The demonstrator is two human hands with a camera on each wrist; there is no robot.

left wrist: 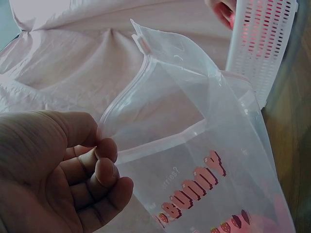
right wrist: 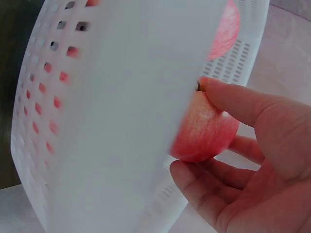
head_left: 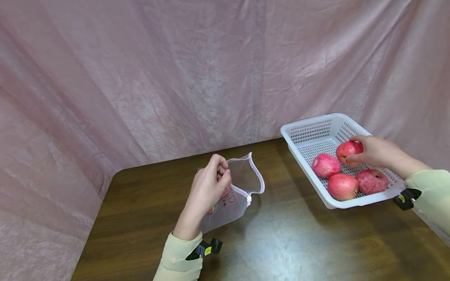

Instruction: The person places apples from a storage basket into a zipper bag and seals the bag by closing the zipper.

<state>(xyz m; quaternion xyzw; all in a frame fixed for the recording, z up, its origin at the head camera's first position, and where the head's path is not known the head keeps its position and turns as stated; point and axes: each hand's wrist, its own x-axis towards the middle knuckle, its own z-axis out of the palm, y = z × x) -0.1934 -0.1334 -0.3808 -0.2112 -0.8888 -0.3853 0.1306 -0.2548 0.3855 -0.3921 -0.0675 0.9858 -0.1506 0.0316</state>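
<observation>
My left hand (head_left: 209,186) pinches the edge of a clear zip bag (head_left: 228,212) between thumb and fingers. The bag's mouth gapes, with a white zip slider (head_left: 249,200) at one corner. Red lettering and strawberry prints mark its front in the left wrist view. At the right, my right hand (head_left: 381,153) reaches over a white plastic basket (head_left: 309,171) and grips a red apple (head_left: 348,151), thumb on one side and fingers around the other, as the right wrist view shows (right wrist: 206,128). Beside it lie a pinkish apple (head_left: 325,165) and two more apples (head_left: 342,187).
The basket's perforated walls rise around the apples, its rim nearest my right forearm. Everything stands on a dark brown wooden table (head_left: 140,210). A pink curtain (head_left: 175,78) hangs close behind the table and along its left side.
</observation>
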